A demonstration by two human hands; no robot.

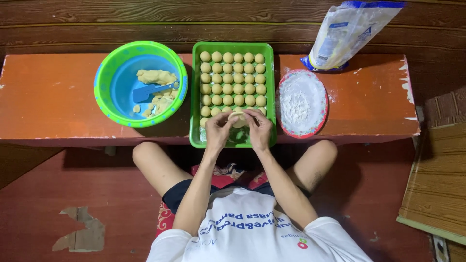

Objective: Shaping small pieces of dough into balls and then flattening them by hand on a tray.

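Fingers (228, 120) of both hands pinch soft, flattened dough piece (238, 119).

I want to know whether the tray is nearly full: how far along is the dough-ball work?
Done: rows of small dough balls fill most of the green tray. In hand: the left hand and right hand press one piece of dough between the fingertips over the tray's near end. Left: lumps of dough in the blue-and-green bowl, and some free tray space at the near end.

Glossy plastic tray (196, 97), matt dough balls (233, 77), worn wooden bench (48, 97).
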